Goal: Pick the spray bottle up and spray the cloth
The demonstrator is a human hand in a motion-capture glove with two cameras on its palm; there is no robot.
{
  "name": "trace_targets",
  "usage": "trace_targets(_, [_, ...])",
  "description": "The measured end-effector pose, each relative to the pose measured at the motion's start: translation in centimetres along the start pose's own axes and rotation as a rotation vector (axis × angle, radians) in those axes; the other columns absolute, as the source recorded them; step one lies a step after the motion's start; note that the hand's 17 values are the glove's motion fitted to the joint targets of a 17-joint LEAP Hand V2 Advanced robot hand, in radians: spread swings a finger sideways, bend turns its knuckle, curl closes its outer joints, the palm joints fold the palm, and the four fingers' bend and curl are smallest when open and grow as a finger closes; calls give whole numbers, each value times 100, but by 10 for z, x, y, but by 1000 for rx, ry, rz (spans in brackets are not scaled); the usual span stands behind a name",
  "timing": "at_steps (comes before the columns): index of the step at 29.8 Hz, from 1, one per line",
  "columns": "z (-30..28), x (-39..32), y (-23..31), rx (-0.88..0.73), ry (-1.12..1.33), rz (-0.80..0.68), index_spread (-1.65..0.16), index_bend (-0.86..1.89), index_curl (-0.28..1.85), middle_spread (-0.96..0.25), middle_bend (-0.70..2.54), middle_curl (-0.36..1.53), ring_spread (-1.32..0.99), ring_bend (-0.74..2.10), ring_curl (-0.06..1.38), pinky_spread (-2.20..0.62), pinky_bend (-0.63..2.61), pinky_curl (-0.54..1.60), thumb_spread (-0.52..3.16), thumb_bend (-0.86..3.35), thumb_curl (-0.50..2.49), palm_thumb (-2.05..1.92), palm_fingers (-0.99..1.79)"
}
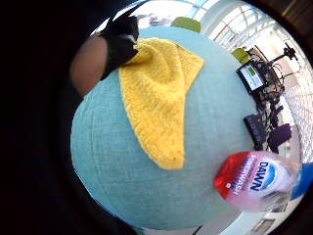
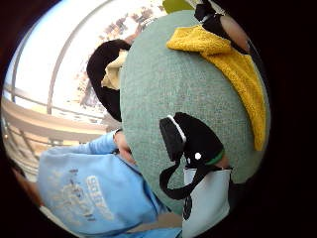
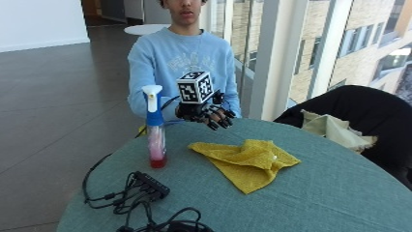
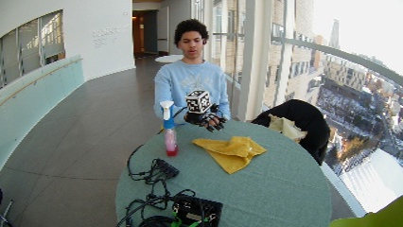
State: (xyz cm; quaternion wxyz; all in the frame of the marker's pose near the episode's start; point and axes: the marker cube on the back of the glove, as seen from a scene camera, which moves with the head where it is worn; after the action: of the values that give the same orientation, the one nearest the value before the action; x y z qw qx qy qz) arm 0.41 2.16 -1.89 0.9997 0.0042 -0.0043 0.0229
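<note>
Gloved right hand (image 3: 207,114) raised, fingers relaxed, nothing held; pink-filled spray bottle (image 3: 154,126) upright beside crumpled yellow knit cloth (image 3: 248,162), presumably staged for 1 reach.

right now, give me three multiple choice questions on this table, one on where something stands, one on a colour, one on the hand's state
1. Where does the spray bottle stand?
A. on the cloth
B. on the table, beside the cloth
C. in the gloved hand

2. What colour is the cloth?
A. yellow
B. white
C. red

3. What is the gloved right hand doing?
A. gripping the bottle
B. pinching the cloth
C. hovering above the table, holding nothing

Answers:
1 B, the bottle stands upright apart from the cloth.
2 A, it is yellow in every view.
3 C, its fingers hang relaxed, clear of both things.
</note>
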Motion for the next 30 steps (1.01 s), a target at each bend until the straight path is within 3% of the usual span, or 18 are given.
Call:
trace_targets(19, [-44,23,109,132,-87,155,-38,12,27,-10,32,35,-1,25,28,23,21,31,113,4,24,60,64])
trace_targets(30, [-68,76,166,363,-219,363,-38,12,26,-10,30,37,-1,28,30,22,23,33,113,-2,26,61,66])
